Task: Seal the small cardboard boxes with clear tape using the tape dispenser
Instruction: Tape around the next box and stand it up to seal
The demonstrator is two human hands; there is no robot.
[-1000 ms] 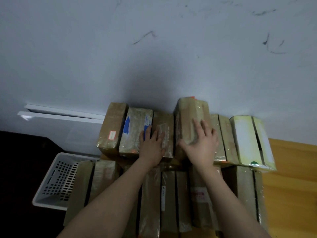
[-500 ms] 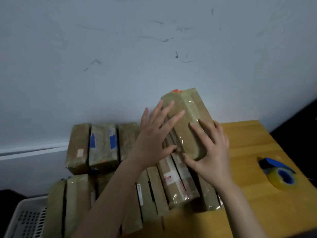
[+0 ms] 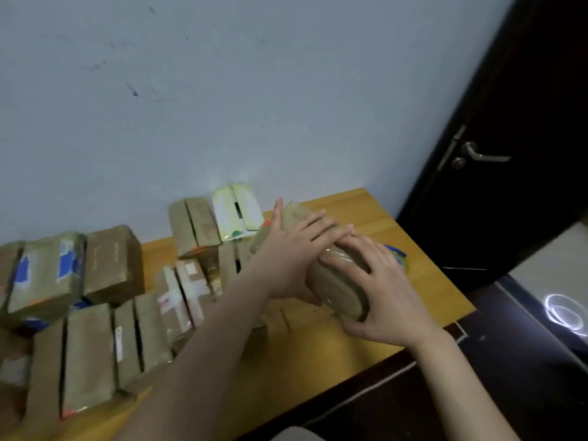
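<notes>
Over the right part of the desk (image 3: 321,361) you hold one small cardboard box (image 3: 340,289) between your two hands, its surface glossy with clear tape. Your left hand (image 3: 292,249) lies flat on its top and left side, fingers (image 3: 318,221) straight and spread. Your right hand (image 3: 381,288) grips the near end, fingers (image 3: 342,259) curled over the top and the thumb underneath. The long axis of that box runs away from you, with the far end leaning to the left.

More than a dozen other boxes (image 3: 86,361) stand in rows across the left and middle of the desk; blur and seams keep the count from being exact. One is white and yellow (image 3: 235,211), one carries blue tape patches (image 3: 41,275). One tape dispenser (image 3: 394,250) sits just beyond your right hand, which hides most of it. To the right stands one dark door (image 3: 525,90) with a lever handle (image 3: 483,155).
</notes>
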